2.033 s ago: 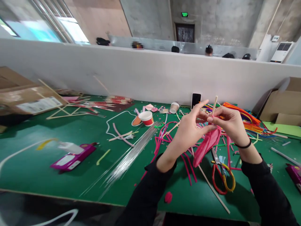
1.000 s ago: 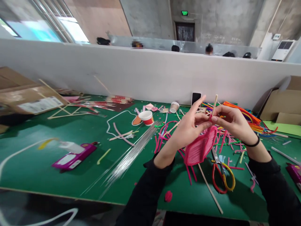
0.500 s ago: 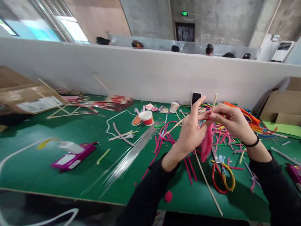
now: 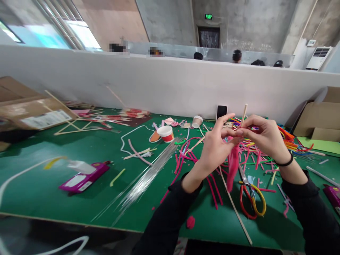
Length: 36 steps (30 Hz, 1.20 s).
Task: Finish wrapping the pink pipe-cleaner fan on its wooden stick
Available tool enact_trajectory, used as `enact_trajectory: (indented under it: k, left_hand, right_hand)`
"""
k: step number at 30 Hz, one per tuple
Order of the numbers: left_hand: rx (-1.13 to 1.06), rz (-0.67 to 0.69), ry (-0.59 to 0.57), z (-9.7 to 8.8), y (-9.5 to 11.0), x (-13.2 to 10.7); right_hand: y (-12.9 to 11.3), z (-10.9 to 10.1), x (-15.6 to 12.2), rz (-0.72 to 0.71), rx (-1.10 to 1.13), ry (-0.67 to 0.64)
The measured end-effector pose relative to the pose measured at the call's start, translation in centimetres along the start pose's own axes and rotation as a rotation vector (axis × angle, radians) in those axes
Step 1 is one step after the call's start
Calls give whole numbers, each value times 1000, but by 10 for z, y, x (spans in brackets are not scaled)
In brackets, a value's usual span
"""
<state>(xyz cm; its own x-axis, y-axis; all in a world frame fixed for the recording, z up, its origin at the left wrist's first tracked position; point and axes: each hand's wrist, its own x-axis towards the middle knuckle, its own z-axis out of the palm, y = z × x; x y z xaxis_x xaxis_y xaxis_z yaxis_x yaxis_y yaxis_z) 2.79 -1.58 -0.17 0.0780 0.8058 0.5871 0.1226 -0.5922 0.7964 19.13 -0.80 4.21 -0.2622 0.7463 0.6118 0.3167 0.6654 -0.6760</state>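
My right hand [image 4: 262, 136] pinches a thin wooden stick [image 4: 244, 112], whose upper end points up above the fingers. Close against it, my left hand [image 4: 216, 145] has thumb and fingers closed at the stick's lower part, with the index finger stretched out. A limp pink strip [image 4: 233, 171] hangs down from between the hands; where it joins the stick is hidden by my fingers. Scissors [image 4: 249, 196] with one red and one yellow handle lie on the table below. Pink chenille stems [image 4: 214, 191] are scattered around them.
The green table [image 4: 148, 216] bears a bundle of clear thin rods [image 4: 151, 177], a purple device [image 4: 85, 177], a paper cup [image 4: 165, 134] and a long wooden stick [image 4: 236, 209]. A phone [image 4: 221, 112] leans on the white partition [image 4: 159, 81]. Cardboard boxes [image 4: 50, 118] stand at the sides.
The pink strip hangs slightly lower and straighter. The stick's upper end has shifted a little up and right; both hands keep nearly the same place.
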Motion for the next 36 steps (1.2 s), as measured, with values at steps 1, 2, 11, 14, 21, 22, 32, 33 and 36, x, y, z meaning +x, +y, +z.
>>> enact_trajectory:
  k: [1,2,11,14,21,22,32,33,36]
  left_hand:
    - [-16,-3,-18,-1,0,0]
    - [-30,-4,-37,-2,0,0]
    - [-41,-17,-170,-13,4,3]
    - [-84,-15,-137,-10,3,3]
    - [-118,53,-68,-7,3,1]
    - [-110,61,-70,-8,3,1]
    - [-35,113,-181,-21,-2,7]
    - [-38,114,-193,-21,-2,7]
    - [-71,96,-238,-23,1,6]
  right_hand:
    - [0,-4,1,-7,16,-32]
    - [1,-7,2,-17,30,-64]
    - [3,-7,-3,-68,11,-34]
    - [1,-1,-4,-52,-20,30]
    - [1,5,-3,-29,73,63]
    - [0,4,-2,-53,60,63]
    - [-3,-13,-2,-286,-281,61]
    - [-4,-14,-2,-293,-275,53]
    - [-2,-13,-1,-268,-221,3]
